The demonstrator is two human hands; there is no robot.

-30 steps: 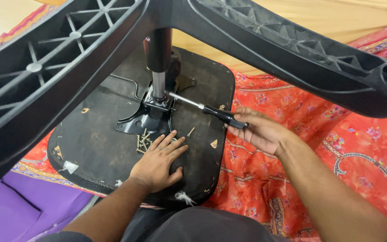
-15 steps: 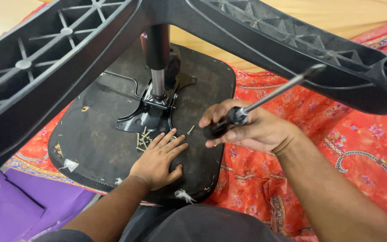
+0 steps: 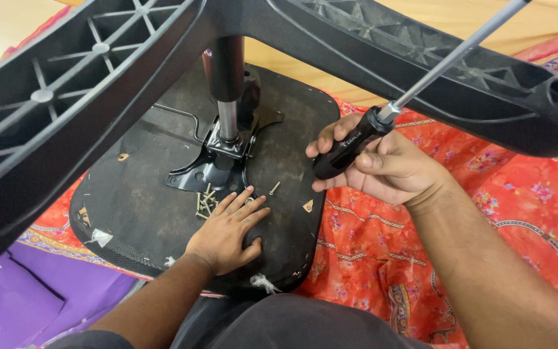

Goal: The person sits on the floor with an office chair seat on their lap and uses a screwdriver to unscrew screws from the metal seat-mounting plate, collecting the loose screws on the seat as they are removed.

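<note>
Head view: upturned office chair, its black star base (image 3: 414, 52) looming over us and the seat underside (image 3: 156, 200) lying flat on the red patterned cloth (image 3: 485, 213). The gas column (image 3: 228, 84) drops into the metal mounting plate (image 3: 211, 169) at the seat's centre.

Our left hand (image 3: 227, 232) is spread flat, palm down, on the seat, fingertips at the pile of loose screws (image 3: 205, 202) just in front of the plate.

Our right hand (image 3: 389, 169) is wrapped tight around the screwdriver (image 3: 382, 123) at its black handle, held above the seat's right edge, shaft angled up and away, tip out of frame and nowhere near the plate.

We reckon clean work here wants the left palm pinning the seat firm, the tip seated square in a screw head before any torque, and the shaft threaded clear of the base arms. Keep the screws herded together so none roll off into the cloth.
</note>
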